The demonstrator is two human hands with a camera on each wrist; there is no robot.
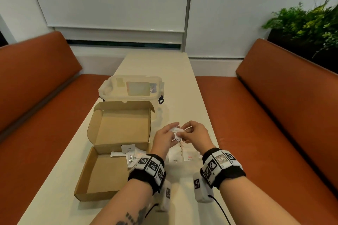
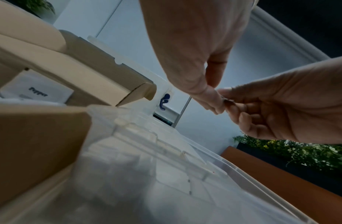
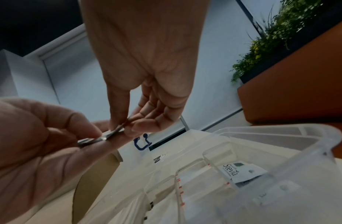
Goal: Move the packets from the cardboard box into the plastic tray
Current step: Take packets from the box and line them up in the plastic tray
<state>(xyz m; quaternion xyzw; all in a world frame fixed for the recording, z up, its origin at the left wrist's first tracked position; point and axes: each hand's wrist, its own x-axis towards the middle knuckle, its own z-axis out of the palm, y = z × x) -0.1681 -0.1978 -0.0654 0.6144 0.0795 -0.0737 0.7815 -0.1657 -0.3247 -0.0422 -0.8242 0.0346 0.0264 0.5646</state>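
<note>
Sitting at the left of the pale table (image 1: pixel 182 71), the cardboard box (image 1: pixel 102 175) lies open with its lid (image 1: pixel 122 124) tipped back toward the far end. Several packets lie bunched in its near-right corner: a pepper packet (image 1: pixel 128 148) leans against the back wall, and a stevia packet (image 1: pixel 131 160) lies with its long axis running toward and away from the person. Behind the box stands a clear lidded tub (image 1: pixel 131 87), touching or nearly touching the lid.

Just right of the box, the left hand (image 1: pixel 163 138) and the right hand (image 1: pixel 194 132) meet above the plastic tray (image 1: pixel 182 155). Both pinch one small white packet (image 1: pixel 176 133), thumb and fingertips pressed together on it from either side. It is crumpled, so its long axis cannot be told. The tray, clear and divided into compartments, lies flat between the wrists, close beside the box's right wall. More of the table lies beyond the hands, and its right edge runs close past the right wrist, with an orange bench (image 1: pixel 274 115) beyond.

From the right wrist, a second stevia packet (image 3: pixel 241 172) shows in one tray compartment, hidden from the head view; the held packet appears there edge-on as a thin strip. The left wrist view barely shows that packet, lost between the fingertips (image 2: pixel 214 103).
</note>
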